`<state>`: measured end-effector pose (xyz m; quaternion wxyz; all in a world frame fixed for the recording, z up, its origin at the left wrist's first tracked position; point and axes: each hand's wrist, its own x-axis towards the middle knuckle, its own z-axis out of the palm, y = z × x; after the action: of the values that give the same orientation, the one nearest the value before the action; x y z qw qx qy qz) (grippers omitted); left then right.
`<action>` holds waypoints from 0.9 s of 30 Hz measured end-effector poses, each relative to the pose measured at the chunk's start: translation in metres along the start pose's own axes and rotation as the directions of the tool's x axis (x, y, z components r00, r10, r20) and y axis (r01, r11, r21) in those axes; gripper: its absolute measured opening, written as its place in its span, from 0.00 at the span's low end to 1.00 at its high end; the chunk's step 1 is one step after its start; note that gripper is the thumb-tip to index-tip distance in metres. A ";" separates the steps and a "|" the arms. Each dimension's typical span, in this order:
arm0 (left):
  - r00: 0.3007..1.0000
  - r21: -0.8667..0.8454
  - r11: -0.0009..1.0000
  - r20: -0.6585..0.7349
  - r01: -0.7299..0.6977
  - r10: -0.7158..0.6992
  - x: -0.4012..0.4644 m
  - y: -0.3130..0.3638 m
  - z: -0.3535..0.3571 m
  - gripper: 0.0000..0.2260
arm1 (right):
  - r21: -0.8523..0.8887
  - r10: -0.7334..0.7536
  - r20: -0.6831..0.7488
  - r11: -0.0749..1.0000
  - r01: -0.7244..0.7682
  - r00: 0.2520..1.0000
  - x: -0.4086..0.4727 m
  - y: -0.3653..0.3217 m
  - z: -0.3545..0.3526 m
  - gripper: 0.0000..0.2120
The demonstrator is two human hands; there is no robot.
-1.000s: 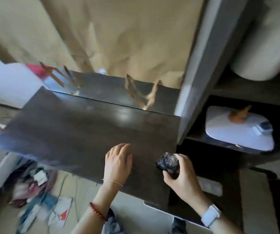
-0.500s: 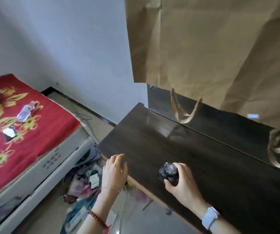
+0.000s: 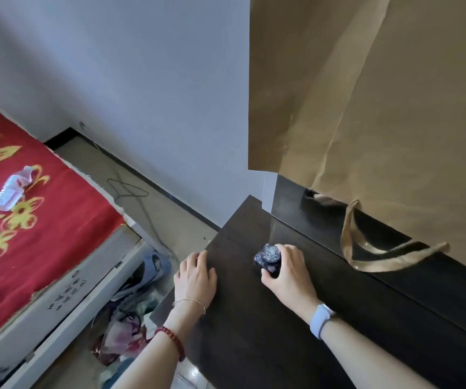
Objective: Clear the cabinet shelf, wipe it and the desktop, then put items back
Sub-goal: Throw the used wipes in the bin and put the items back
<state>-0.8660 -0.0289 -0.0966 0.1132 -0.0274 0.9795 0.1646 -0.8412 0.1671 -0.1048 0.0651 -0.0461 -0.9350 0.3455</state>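
Dark desktop [image 3: 296, 318]: left hand [image 3: 195, 279] flat, relaxed; right hand [image 3: 290, 273] grip around crumpled dark cloth [image 3: 268, 258]; no legible writing.

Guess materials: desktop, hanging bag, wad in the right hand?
Desktop: dark wood-look board, semi-gloss; faint grain and reflections. Bag: brown kraft paper, matte, creased, flat ribbon-like handle. Wad in right hand: dark, crumpled, maybe damp cloth; unclear.

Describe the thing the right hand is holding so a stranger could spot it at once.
Find the dark wooden desktop below the brown paper bag. Near its left end, the right hand grips a crumpled dark rag. It is the only mottled, wadded lump on that smooth surface.
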 end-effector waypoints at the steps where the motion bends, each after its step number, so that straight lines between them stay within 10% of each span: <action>1: 1.000 -0.003 1.000 0.010 0.002 -0.002 0.014 0.001 0.001 0.20 | -0.010 0.003 -0.002 1.000 -0.003 1.000 0.014 0.000 0.005 0.25; 21: 0.992 -0.104 0.994 0.122 0.040 -0.027 0.061 0.004 0.018 0.19 | 0.046 0.178 -0.146 0.984 -0.173 0.973 0.069 -0.003 0.021 0.29; 27: 0.997 -0.171 0.983 -0.054 -0.070 0.061 0.024 0.017 -0.012 0.20 | 0.020 0.128 -0.187 0.992 -0.127 0.974 0.008 -0.018 -0.014 0.25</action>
<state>-0.8937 -0.0168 -0.0856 0.0811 -0.0088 0.9644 0.2517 -0.8473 0.1637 -0.0814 0.1310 -0.1383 -0.9184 0.3468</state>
